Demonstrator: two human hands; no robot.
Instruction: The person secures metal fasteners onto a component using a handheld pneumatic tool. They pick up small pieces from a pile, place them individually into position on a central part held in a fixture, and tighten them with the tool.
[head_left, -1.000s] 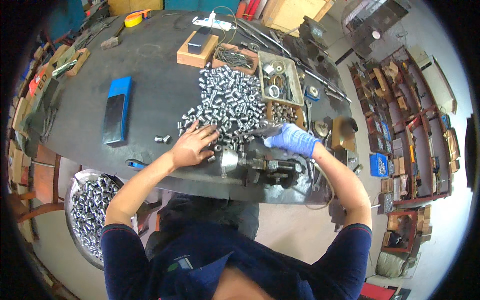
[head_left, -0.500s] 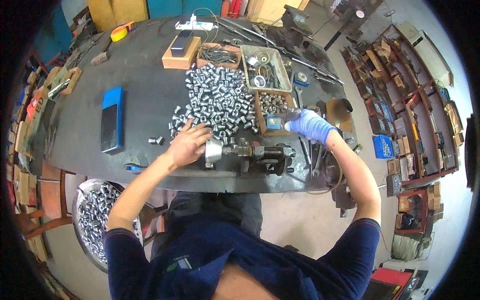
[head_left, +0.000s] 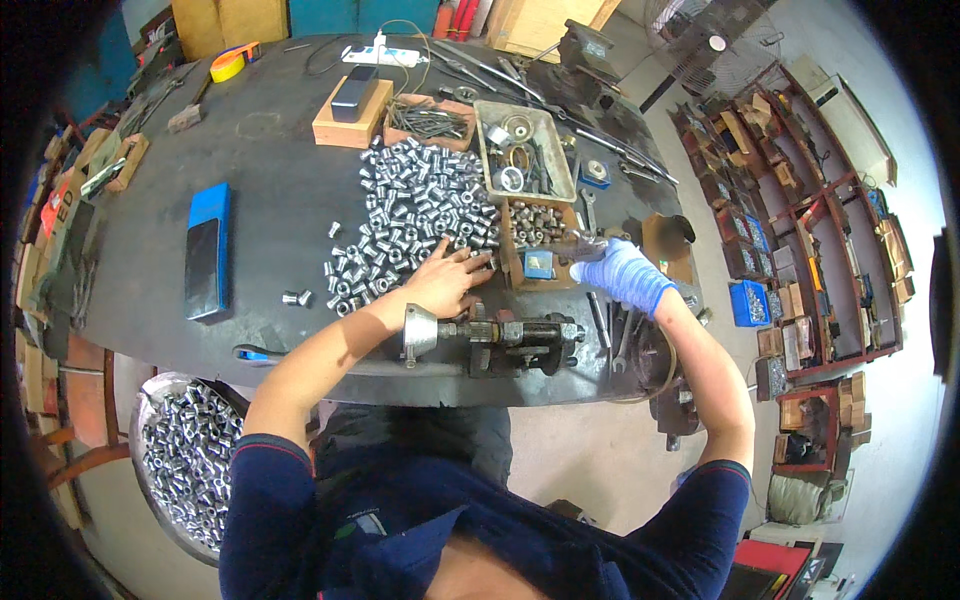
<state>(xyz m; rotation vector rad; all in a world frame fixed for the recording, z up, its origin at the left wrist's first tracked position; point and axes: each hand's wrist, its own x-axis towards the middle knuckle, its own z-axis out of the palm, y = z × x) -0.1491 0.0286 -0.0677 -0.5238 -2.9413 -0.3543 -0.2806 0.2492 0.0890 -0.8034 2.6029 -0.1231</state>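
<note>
My bare left hand (head_left: 445, 283) lies with fingers spread at the near right edge of a pile of shiny flanged metal sleeves (head_left: 415, 205); its fingertips touch several of them. Just below it, a small bench fixture (head_left: 520, 333) with a pale metal bracket (head_left: 419, 334) at its left end stands near the table's front edge. My right hand (head_left: 625, 275), in a blue-and-white glove, is closed beside a cardboard box of small metal parts (head_left: 537, 222). A grey metal piece (head_left: 590, 246) shows at its fingers; its kind is unclear.
A grey tray (head_left: 482, 150) with rings stands behind the box, beside a box of thin rods (head_left: 430, 122). A blue-cased device (head_left: 208, 250) lies at left. Wrenches (head_left: 622, 345) lie right of the fixture. A metal basin of sleeves (head_left: 190, 460) stands below the table at left.
My left hand has moved right and away from me, from the bracket to the sleeves. My right hand stays beside the cardboard box. The view has shifted slightly.
</note>
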